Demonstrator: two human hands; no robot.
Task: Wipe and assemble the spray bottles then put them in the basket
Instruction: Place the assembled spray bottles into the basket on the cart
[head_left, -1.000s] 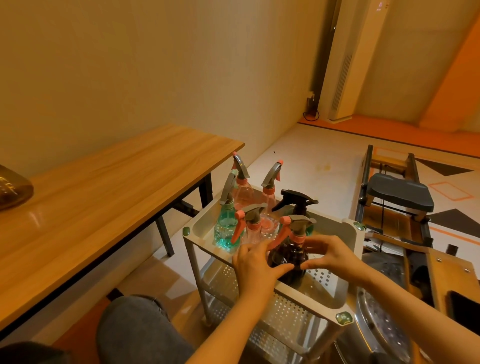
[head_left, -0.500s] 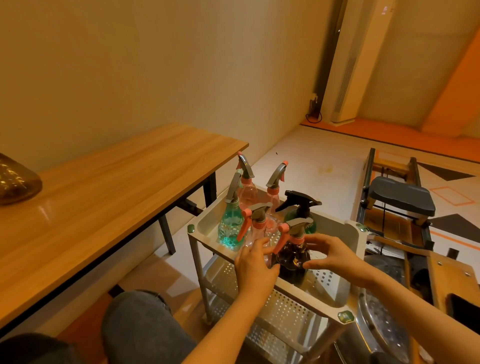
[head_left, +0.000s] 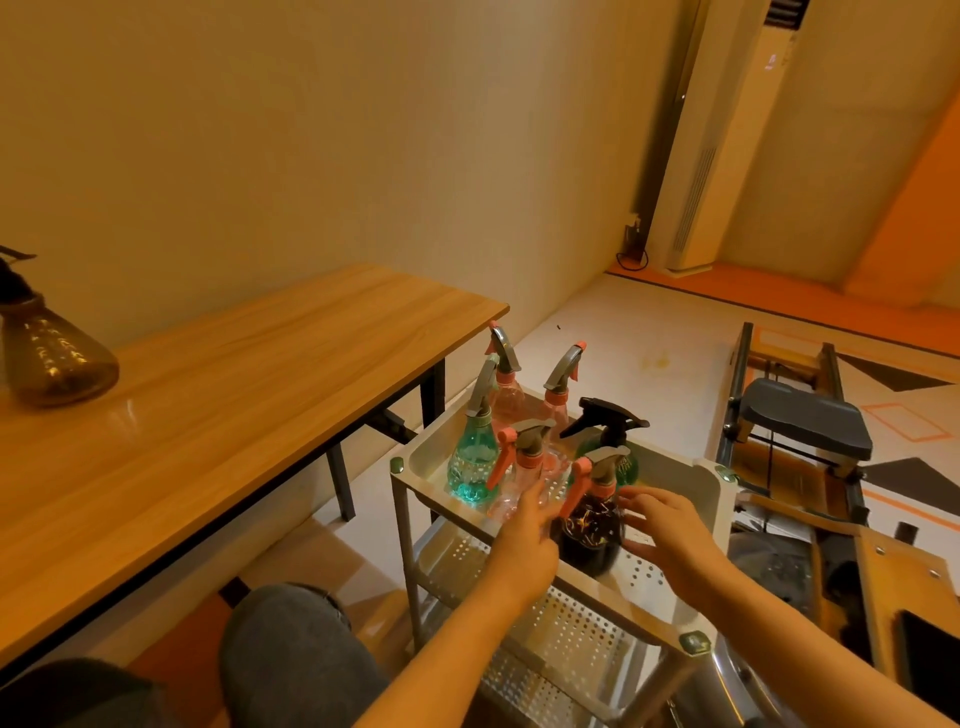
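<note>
I count six spray bottles (head_left: 589, 525) in the basket (head_left: 722, 499), one brown bottle (head_left: 57, 353) on the desk (head_left: 234, 395).

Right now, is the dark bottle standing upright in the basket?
Upright: the dark bottle stands on the basket floor, trigger head on top, between the left hand and right hand.

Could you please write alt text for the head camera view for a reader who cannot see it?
A person's left hand and right hand flank a dark spray bottle standing in the top basket of a cart, beside five other spray bottles. A brown bottle stands on the wooden table to the left.
</note>
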